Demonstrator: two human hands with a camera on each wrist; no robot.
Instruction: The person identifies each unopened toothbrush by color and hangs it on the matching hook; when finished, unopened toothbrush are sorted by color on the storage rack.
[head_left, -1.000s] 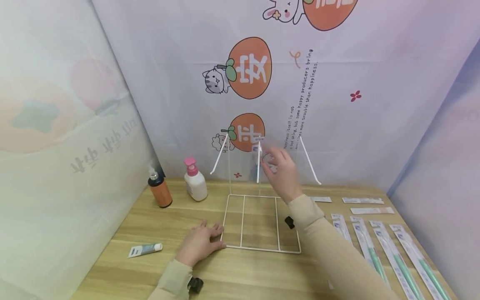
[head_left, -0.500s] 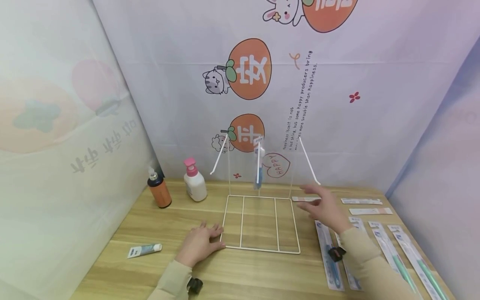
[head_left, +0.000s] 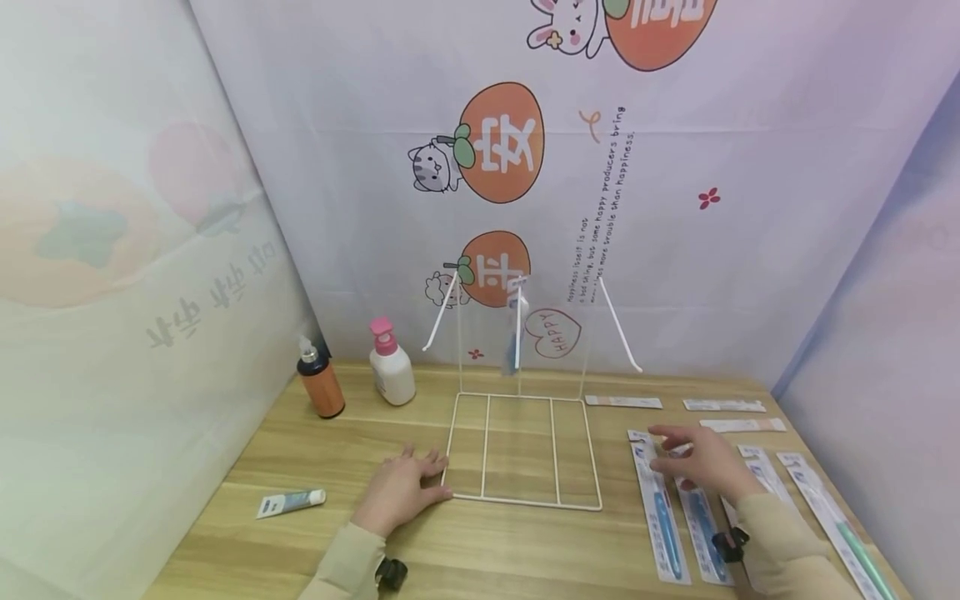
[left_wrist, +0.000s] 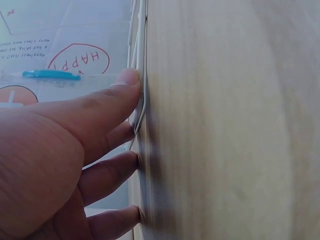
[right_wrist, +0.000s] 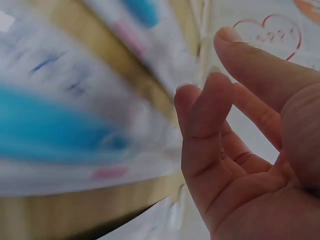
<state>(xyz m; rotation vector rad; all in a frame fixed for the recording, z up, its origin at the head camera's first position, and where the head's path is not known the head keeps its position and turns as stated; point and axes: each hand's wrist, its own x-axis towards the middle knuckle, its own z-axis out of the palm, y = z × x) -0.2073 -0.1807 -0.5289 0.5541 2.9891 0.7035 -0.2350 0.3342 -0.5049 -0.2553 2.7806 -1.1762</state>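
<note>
A white wire display rack stands on the wooden table, with several slanted prongs on top. My left hand rests at its front left corner, the thumb touching the base wire and the fingers spread on the tabletop. On the middle prong hangs a blue packaged toothbrush. At the right, my right hand hovers over the row of packaged toothbrushes, holding nothing, its thumb and fingers apart. Below it lie a blue toothbrush pack and a second blue pack, partly covered by the hand.
Farther right lies a green toothbrush pack; another beside it is half hidden by my sleeve. Several narrow packs, one a white pack, lie behind. Left are a toothpaste tube, an orange pump bottle and a pink-topped pump bottle.
My right hand has let go of the blue toothbrush pack at the middle prong and moved down and right to the packs on the table. My left hand has stayed on the rack corner.
</note>
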